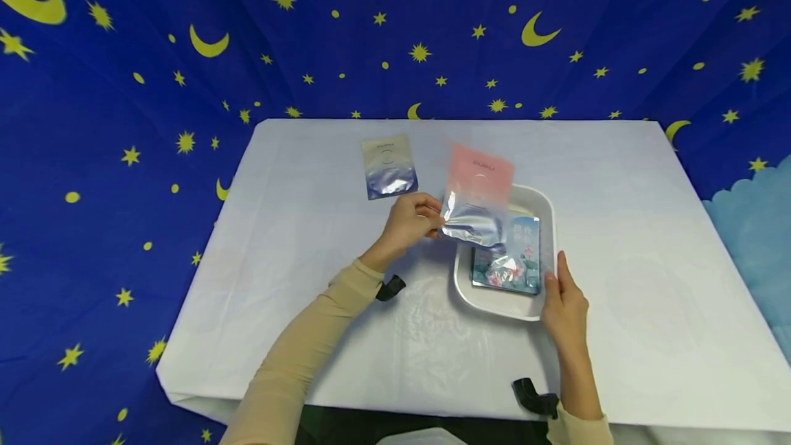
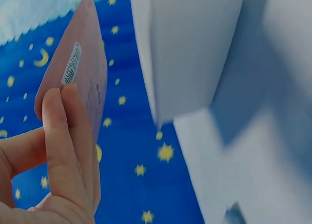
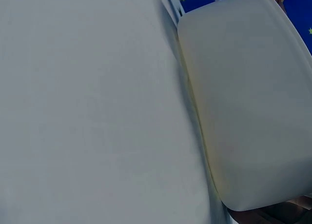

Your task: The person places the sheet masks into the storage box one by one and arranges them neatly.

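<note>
My left hand point(image 1: 413, 220) pinches a pink and silver foil sachet point(image 1: 478, 180) at its left edge, over the left side of a white tray point(image 1: 494, 304). A barcode label shows on the back of the sachet point(image 2: 66, 63) in the left wrist view, close to the left fingers. Inside the tray lie blue packets with a pink flower print point(image 1: 522, 253), partly covered by the sachet. My right hand point(image 1: 565, 307) holds the tray's right side, thumb at the rim. The tray's outer wall point(image 3: 248, 102) fills much of the right wrist view.
A beige and silver sachet point(image 1: 389, 167) lies flat on the white-covered table point(image 1: 296, 239), left of the tray. Behind the table hangs a blue curtain point(image 1: 346, 33) with yellow moons and stars. A black piece point(image 1: 534, 398) sits by the right wrist.
</note>
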`<state>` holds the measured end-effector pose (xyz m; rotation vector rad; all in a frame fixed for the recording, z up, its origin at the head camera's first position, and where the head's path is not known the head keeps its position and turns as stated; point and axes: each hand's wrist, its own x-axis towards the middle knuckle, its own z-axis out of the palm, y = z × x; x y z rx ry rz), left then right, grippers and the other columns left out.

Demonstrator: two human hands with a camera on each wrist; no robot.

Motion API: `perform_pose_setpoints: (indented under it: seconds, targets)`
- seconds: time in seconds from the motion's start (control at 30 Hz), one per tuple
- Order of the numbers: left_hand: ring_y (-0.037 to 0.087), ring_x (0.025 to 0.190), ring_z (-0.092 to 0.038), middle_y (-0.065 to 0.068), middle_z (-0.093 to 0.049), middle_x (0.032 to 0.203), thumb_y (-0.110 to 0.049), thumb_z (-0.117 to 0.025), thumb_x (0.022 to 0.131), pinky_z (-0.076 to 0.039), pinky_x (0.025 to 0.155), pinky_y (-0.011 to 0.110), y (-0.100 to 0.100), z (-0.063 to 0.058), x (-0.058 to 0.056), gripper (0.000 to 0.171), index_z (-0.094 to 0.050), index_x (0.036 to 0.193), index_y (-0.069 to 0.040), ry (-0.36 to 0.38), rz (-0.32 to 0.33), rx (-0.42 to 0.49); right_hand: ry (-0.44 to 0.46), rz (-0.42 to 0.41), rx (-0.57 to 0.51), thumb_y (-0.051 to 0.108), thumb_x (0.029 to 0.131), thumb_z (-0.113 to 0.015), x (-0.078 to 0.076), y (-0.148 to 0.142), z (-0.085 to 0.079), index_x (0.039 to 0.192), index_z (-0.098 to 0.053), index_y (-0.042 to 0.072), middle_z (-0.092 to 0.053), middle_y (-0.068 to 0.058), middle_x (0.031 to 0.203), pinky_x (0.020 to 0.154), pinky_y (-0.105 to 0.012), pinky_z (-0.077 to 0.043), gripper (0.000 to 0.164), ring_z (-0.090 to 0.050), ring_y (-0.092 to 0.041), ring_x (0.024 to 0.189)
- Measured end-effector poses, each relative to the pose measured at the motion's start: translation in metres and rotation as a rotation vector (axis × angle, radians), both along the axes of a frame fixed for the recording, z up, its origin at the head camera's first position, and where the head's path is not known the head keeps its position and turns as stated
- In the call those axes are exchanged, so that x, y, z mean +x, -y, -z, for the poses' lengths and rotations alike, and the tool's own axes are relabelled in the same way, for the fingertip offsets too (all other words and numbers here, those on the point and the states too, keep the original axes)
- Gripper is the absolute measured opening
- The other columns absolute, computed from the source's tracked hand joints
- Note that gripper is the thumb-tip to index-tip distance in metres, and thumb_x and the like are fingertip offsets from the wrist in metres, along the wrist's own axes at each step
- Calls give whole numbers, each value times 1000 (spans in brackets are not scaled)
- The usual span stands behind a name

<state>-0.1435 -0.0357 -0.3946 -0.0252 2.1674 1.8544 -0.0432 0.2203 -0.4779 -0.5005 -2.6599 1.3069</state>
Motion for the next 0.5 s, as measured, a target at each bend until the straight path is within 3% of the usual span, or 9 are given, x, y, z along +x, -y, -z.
perform_pose_setpoints:
  seconds: [0.27,0.5]
  targets:
    - [17,50,-60,10,-66,75,3,-65,74,-53,61,40,-31,20,12,17,-64,89,-2,0,57,-89,-4,2,14,28,95,-36,0,1,-1,139,-27,18,-32,-7,140,101,-48,-28,46,-32,-32,126]
    - [14,47,-59,5,-64,71,1,-65,74,-52,51,29,-55,32,23,14,-64,88,-2,-27,93,-145,-21,4,17,28,95,-36,2,-1,-1,139,-28,18,-34,-8,139,100,-50,-29,46,-33,-32,126]
